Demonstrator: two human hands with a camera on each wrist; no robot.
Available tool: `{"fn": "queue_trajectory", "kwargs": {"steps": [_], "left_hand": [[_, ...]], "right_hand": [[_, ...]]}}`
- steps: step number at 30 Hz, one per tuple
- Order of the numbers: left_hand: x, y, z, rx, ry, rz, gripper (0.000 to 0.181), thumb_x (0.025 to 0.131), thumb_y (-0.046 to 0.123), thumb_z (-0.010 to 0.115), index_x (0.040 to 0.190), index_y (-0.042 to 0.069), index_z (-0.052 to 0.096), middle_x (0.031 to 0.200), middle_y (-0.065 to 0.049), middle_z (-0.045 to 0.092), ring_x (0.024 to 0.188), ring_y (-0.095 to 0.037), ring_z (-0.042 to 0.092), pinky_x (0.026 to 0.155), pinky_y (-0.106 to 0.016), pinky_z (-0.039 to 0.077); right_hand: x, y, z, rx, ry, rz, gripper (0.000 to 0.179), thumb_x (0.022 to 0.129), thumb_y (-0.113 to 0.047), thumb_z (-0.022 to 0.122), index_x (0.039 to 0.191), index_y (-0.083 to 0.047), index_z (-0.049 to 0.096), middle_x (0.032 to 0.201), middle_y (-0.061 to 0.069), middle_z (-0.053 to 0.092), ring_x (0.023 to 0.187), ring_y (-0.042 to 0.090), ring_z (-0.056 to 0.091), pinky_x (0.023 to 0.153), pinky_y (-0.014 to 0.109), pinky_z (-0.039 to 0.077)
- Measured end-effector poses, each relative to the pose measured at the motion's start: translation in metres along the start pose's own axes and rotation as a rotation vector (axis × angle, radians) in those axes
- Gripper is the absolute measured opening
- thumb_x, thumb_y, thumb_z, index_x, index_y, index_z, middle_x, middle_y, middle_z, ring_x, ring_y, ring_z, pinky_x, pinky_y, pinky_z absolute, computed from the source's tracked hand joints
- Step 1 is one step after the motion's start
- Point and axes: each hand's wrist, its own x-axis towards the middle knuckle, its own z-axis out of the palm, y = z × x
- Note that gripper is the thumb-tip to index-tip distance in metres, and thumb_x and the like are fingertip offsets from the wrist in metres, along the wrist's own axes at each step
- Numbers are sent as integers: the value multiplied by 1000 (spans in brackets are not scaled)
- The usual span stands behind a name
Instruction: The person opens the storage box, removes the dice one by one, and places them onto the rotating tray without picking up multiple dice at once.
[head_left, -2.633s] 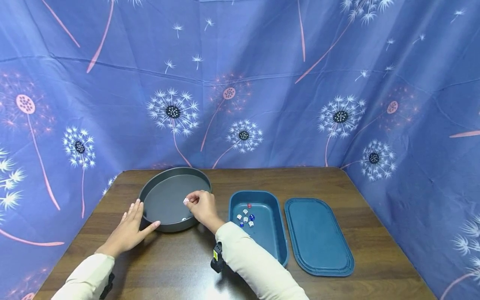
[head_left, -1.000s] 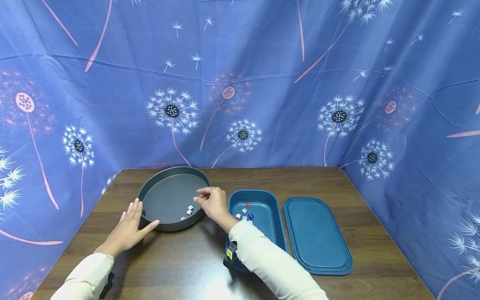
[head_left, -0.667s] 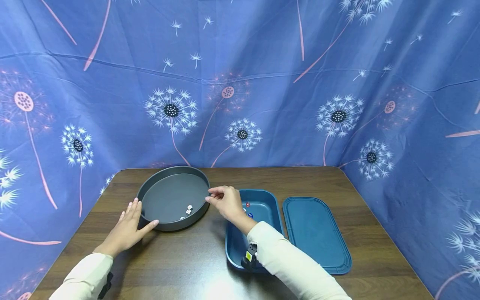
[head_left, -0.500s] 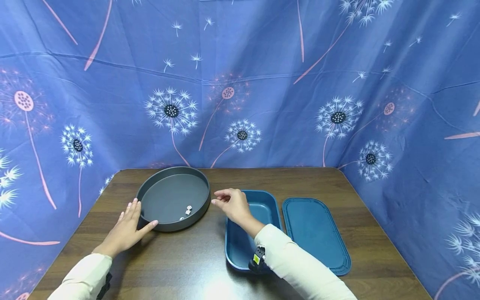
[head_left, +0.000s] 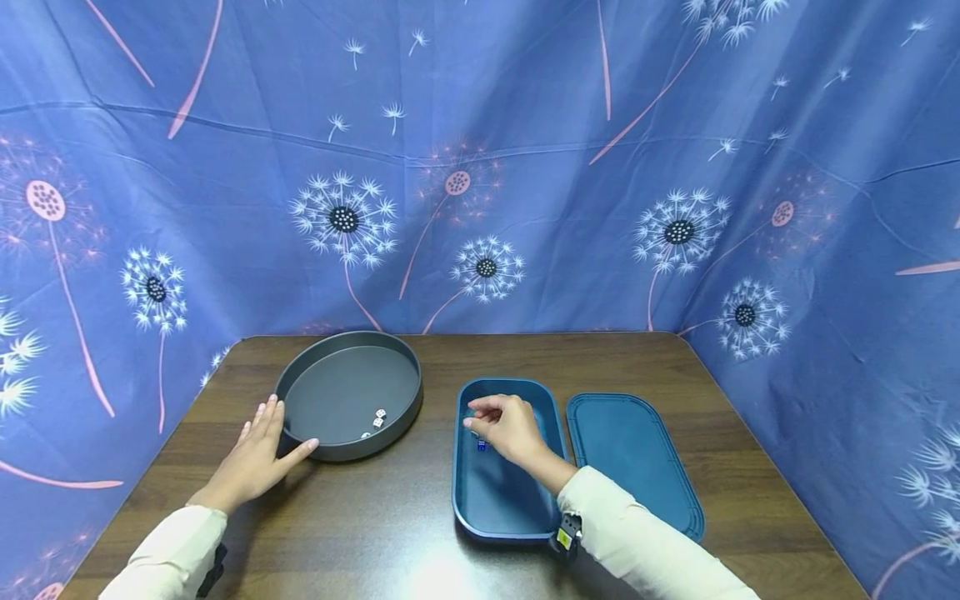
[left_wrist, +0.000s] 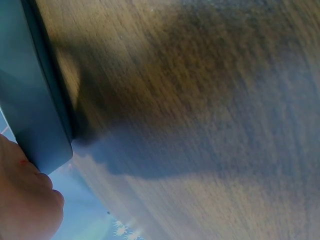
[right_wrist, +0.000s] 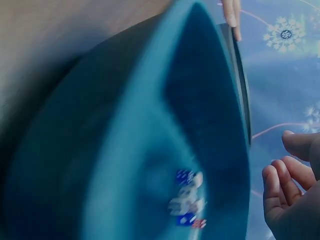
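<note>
My left hand [head_left: 251, 458] rests with spread, straight fingers against the near left rim of the round dark grey pan [head_left: 345, 383]. Inside that pan, toward its front right, lie a few white dice [head_left: 380, 414]. My right hand [head_left: 510, 427] hovers over the blue box [head_left: 459, 492], fingers loosely bent, thumb apart from them and nothing between. Below it a blue die [head_left: 482, 445] shows; the hand hides most of the others. In the right wrist view, white dice [right_wrist: 184, 200] cluster in the box with a blue die [right_wrist: 184, 176] and a red die [right_wrist: 198, 223].
A flat blue lid [head_left: 637, 458] lies on the wooden table [head_left: 360, 533] right of the box, partly under the right forearm. Bare wood separates pan and box. A patterned blue cloth [head_left: 562, 250] hangs behind the table.
My right hand held a white die over the pan, let it go there, then moved right and now is over the box. The left hand has stayed on the pan.
</note>
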Motion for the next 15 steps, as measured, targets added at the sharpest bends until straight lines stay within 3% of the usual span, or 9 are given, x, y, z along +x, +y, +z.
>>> {"fn": "queue_trajectory", "kwargs": {"steps": [7, 15], "left_hand": [[-1, 1, -1, -4, 2, -2, 101, 92, 59, 49, 147, -15, 8, 155, -33, 0, 143, -48, -2, 113, -64, 6], [0, 1, 0, 0, 0, -3, 101, 92, 60, 48, 147, -15, 8, 155, -33, 1, 143, -47, -2, 112, -64, 7]], "right_hand": [[-14, 25, -10, -57, 14, 47, 19, 76, -7, 80, 93, 1, 75, 74, 2, 70, 61, 6, 60, 51, 18, 50], [-18, 44, -13, -142, -14, 126, 20, 75, -7, 80, 93, 0, 74, 74, -1, 67, 65, 7, 58, 57, 20, 49]]}}
